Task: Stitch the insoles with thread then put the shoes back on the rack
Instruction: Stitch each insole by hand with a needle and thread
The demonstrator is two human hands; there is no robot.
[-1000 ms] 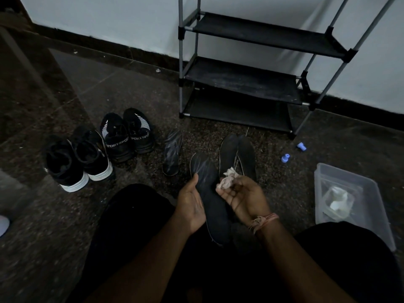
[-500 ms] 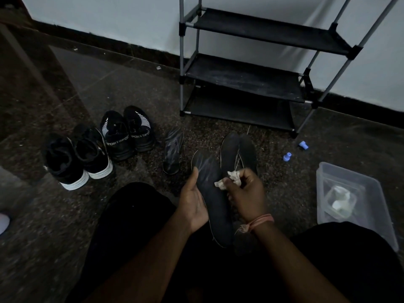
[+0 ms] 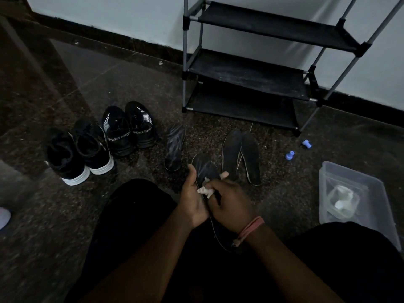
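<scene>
My left hand (image 3: 193,201) grips a dark insole (image 3: 204,168) by its left edge, thumb up, above my lap. My right hand (image 3: 229,201) lies across that insole and pinches a small white wad (image 3: 204,190) against it. Two more dark insoles (image 3: 241,155) lie side by side on the floor just beyond, and another insole (image 3: 175,147) lies to their left. Two pairs of black shoes sit at the left: one with white soles (image 3: 78,154), one marked SPORT (image 3: 129,130). The black three-shelf rack (image 3: 247,68) stands empty against the wall.
A clear plastic box (image 3: 354,200) with white material inside sits on the floor at my right. Two small blue spools (image 3: 298,149) lie beyond it. My dark-clothed knees fill the foreground. The speckled dark floor meets a pale wall behind the rack.
My right hand turned palm-down and moved left over the insole, bringing the white wad from open view onto the insole near my left thumb. The left hand kept its hold.
</scene>
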